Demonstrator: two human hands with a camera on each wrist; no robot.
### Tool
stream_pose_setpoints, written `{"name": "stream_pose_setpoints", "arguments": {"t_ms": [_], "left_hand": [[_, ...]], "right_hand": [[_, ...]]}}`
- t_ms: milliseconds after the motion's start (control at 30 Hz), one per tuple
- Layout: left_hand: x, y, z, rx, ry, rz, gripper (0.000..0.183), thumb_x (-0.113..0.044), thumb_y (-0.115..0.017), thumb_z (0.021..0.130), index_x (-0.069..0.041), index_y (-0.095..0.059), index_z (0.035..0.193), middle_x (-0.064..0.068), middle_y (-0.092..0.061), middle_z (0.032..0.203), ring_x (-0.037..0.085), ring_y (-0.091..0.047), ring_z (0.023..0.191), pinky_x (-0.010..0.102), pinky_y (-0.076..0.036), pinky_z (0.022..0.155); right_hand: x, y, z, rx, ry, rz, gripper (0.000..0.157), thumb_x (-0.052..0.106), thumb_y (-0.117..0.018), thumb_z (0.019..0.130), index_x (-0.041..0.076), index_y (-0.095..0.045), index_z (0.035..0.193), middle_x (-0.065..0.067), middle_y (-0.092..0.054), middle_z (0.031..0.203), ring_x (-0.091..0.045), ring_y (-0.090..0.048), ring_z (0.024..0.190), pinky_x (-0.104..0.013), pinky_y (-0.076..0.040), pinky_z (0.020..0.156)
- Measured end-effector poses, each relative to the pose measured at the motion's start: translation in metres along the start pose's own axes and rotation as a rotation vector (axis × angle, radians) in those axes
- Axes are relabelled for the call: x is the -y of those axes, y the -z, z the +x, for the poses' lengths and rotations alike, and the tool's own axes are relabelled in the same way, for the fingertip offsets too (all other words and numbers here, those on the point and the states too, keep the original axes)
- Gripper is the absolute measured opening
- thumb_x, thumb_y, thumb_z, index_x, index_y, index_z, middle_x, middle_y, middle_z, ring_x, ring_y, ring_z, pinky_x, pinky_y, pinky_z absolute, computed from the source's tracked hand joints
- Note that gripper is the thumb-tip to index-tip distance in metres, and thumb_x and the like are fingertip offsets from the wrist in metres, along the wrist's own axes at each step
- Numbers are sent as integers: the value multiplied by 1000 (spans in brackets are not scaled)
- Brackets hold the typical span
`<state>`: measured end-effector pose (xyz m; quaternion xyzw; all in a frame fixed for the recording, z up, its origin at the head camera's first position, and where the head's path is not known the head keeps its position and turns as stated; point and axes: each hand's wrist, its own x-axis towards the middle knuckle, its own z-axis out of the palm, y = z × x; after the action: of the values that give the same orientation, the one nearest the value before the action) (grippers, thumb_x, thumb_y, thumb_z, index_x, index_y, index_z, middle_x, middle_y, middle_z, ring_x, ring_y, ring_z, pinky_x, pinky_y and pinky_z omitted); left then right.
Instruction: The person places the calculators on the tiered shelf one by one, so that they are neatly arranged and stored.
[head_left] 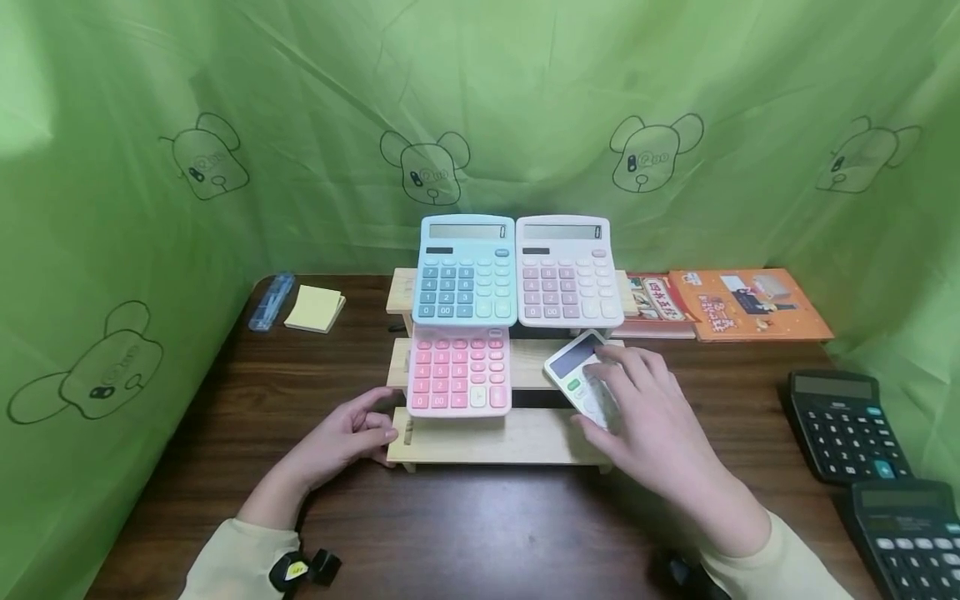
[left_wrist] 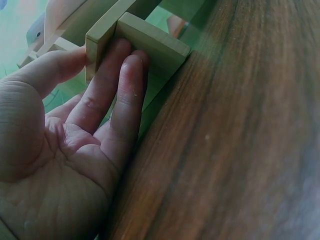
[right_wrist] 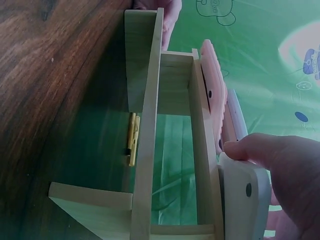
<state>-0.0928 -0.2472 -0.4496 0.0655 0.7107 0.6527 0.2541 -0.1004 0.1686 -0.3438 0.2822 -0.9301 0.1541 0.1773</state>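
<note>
A three-tier wooden rack stands on the dark table. At its lower left end my left hand pinches the bottom shelf, thumb on one face and fingers behind in the left wrist view. My right hand holds a white calculator with a green key, tilted askew at the right of the middle tier. Its thumb lies at the near edge, fingers over the keys and display. Left of it on that tier leans a pink calculator. The top tier bears a blue calculator beside a pale pink calculator.
Two black calculators lie at the right. Orange and red booklets rest at the back right. A yellow sticky-note pad and a blue translucent item are at the back left. Green cloth walls the table.
</note>
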Motion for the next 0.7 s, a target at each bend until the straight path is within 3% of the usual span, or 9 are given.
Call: {"name": "stream_pose_setpoints", "arguments": {"t_ms": [267, 500, 700], "left_hand": [[-1, -1, 0, 3, -6, -4, 72, -22, -67, 93, -10, -23, 149, 21, -67, 98, 29, -67, 84, 46, -57, 76], [-1, -1, 0, 7, -8, -14, 72, -21, -66, 93, -10, -23, 149, 21, -67, 99, 29, -67, 84, 46, -56, 76], [0, -1, 0, 4, -2, -18, 73, -21, -67, 93, -11, -22, 150, 22, -67, 99, 30, -67, 85, 46, -56, 77]], "right_hand": [[0, 3, -1, 24, 12, -26, 56, 45, -73, 77, 11, -65, 121, -12, -49, 136, -34, -43, 121, -50, -37, 97], [0, 5, -2, 34, 80, -42, 44, 41, -67, 82, 30, -67, 125, -17, -50, 136, -38, -42, 122, -53, -36, 98], [1, 2, -3, 34, 79, -34, 45, 42, -68, 83, 32, -65, 127, -20, -47, 140, -41, -41, 126, -57, -36, 98]]}}
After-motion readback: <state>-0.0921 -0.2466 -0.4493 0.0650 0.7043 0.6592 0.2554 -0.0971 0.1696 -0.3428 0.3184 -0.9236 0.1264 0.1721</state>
